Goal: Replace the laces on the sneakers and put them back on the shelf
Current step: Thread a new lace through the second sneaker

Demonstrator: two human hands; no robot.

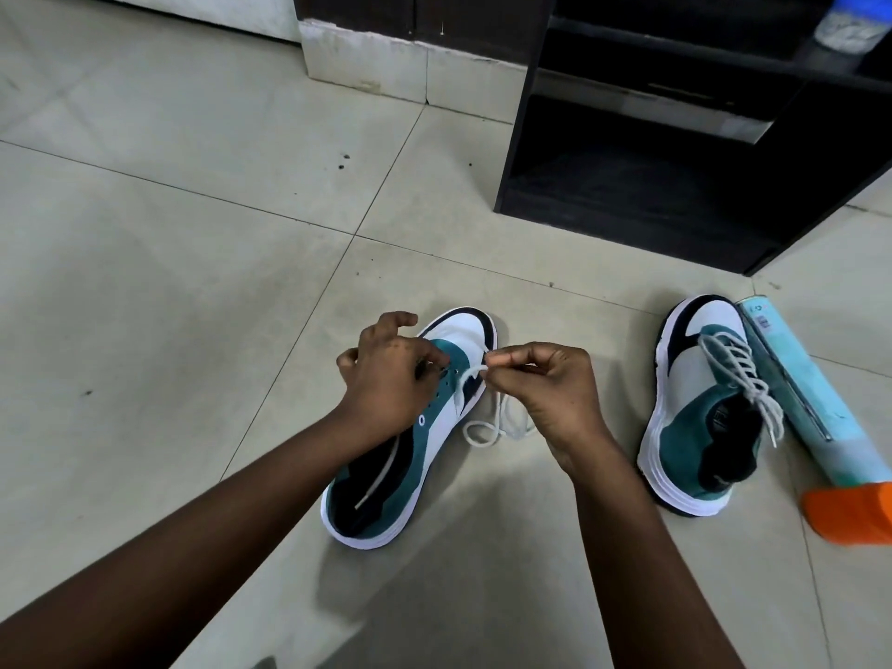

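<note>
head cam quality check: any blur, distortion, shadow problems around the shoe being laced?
Head view: wide-angle bend in the tile lines; the dark shelf unit leans. Soft arm shadows fall on the pale tiled floor. Both hands, left hand and right hand, and the white lace are sharp; shelf interior underexposed.

The left hand point(386, 374) covers the near sneaker's point(410, 456) front eyelets, so its fingertip grip cannot be told. The right hand point(545, 393) hides part of the white lace point(482, 434). The orange-capped tube point(820, 422) and dark shelf point(675, 152) run off the right edge.
</note>
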